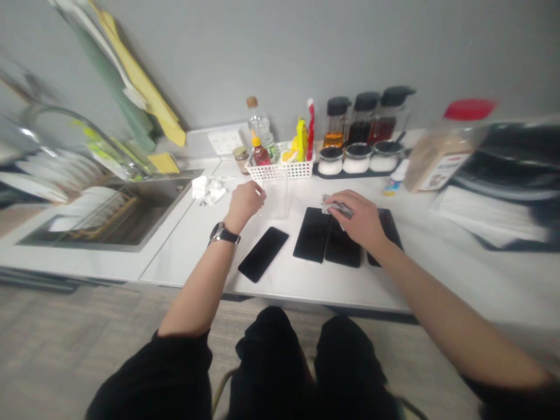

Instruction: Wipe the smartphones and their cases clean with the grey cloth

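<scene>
On the white counter (210,256), my left hand (248,201) has its fingers curled in a pinch at the edge of a clear plastic sheet (276,198); the sheet is faint and blurred. Just below lies a black phone (263,254), set at a slant. My right hand (359,214) grips a small crumpled grey-white piece (336,206), whose material I cannot make out. It hovers over or touches a row of black phones: a left one (311,234), a middle one (342,248) and a right one (391,227), partly covered by my hand and wrist.
A white basket (280,171) with bottles stands at the back, beside seasoning jars (359,157). Crumpled white tissue (210,189) lies left, near the sink (144,230) and dish rack. A small bottle (396,178) and a red-lidded jar (444,151) stand right.
</scene>
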The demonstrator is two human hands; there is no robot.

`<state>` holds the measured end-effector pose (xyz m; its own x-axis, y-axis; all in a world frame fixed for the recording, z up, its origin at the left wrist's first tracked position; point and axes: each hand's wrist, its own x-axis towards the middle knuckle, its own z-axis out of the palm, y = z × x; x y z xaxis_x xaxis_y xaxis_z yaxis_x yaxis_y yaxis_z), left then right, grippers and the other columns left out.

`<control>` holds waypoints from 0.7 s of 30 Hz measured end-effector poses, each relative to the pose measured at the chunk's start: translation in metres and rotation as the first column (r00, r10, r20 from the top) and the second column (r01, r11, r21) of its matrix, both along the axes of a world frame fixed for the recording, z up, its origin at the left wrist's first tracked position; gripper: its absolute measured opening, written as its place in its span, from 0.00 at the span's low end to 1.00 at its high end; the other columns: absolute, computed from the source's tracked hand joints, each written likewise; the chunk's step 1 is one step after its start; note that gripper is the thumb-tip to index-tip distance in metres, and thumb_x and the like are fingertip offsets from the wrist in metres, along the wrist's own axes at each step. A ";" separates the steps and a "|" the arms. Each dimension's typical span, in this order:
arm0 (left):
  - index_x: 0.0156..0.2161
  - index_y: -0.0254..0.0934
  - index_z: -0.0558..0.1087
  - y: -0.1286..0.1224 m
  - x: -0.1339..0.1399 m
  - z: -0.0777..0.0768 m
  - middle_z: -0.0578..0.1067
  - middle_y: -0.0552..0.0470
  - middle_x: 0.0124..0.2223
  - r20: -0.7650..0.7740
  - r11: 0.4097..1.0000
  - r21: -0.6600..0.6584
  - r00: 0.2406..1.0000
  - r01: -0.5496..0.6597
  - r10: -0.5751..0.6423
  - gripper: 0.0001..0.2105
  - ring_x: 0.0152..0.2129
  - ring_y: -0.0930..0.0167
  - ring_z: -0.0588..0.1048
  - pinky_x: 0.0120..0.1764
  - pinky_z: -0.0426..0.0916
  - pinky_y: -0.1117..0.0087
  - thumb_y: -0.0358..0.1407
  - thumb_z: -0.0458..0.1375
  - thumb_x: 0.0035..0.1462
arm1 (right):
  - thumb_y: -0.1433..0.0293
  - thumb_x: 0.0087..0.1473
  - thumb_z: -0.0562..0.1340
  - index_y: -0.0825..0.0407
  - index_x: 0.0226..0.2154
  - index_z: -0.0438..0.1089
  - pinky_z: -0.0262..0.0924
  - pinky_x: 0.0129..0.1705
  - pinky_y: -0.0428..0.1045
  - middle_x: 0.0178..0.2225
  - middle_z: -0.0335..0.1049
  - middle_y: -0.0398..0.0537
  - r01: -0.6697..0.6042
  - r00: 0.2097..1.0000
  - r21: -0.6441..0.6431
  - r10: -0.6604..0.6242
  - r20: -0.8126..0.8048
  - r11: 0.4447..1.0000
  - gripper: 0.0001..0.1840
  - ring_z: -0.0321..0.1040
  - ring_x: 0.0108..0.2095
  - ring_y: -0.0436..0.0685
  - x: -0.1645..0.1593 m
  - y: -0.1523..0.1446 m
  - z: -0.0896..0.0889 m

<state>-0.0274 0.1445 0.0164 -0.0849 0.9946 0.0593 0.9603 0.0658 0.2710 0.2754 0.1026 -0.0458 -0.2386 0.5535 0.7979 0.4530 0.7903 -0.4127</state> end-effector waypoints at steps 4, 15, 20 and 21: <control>0.56 0.32 0.76 -0.028 0.020 0.005 0.84 0.49 0.35 0.438 0.984 0.025 0.883 0.176 -0.169 0.16 0.28 0.72 0.81 0.36 0.77 0.72 0.33 0.56 0.67 | 0.72 0.65 0.69 0.46 0.40 0.78 0.73 0.47 0.57 0.39 0.83 0.47 0.112 0.988 0.111 -0.098 -0.121 0.988 0.04 0.79 0.41 0.61 0.001 -0.009 0.010; 0.54 0.37 0.73 -0.054 0.074 -0.040 0.81 0.36 0.59 0.997 0.842 -0.061 0.074 0.537 0.025 0.20 0.44 0.60 0.87 0.37 0.81 0.68 0.41 0.70 0.62 | 0.71 0.68 0.66 0.49 0.43 0.79 0.74 0.44 0.55 0.40 0.83 0.50 0.133 0.975 0.108 -0.150 0.161 0.985 0.05 0.80 0.41 0.61 -0.005 -0.007 0.010; 0.62 0.38 0.71 -0.054 0.071 -0.045 0.81 0.38 0.59 0.996 0.830 0.003 -0.079 0.558 0.050 0.29 0.45 0.62 0.86 0.42 0.82 0.67 0.27 0.70 0.55 | 0.72 0.69 0.64 0.49 0.47 0.82 0.75 0.46 0.56 0.45 0.85 0.52 0.087 0.954 0.088 -0.108 0.281 0.992 0.10 0.81 0.45 0.62 -0.011 -0.016 0.006; 0.62 0.39 0.71 -0.054 0.070 -0.046 0.82 0.41 0.56 0.995 0.839 0.010 -0.089 0.545 0.045 0.30 0.43 0.63 0.86 0.42 0.82 0.66 0.26 0.70 0.54 | 0.72 0.69 0.64 0.49 0.46 0.82 0.75 0.47 0.56 0.45 0.85 0.51 0.027 0.949 0.073 -0.049 0.313 0.997 0.10 0.81 0.45 0.61 -0.012 -0.019 0.006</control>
<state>0.0425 0.0903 -0.0298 0.4999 0.8624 -0.0800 -0.2754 0.2458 0.9294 0.2635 0.0832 -0.0396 -0.4630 0.5144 0.7218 0.5809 0.7912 -0.1912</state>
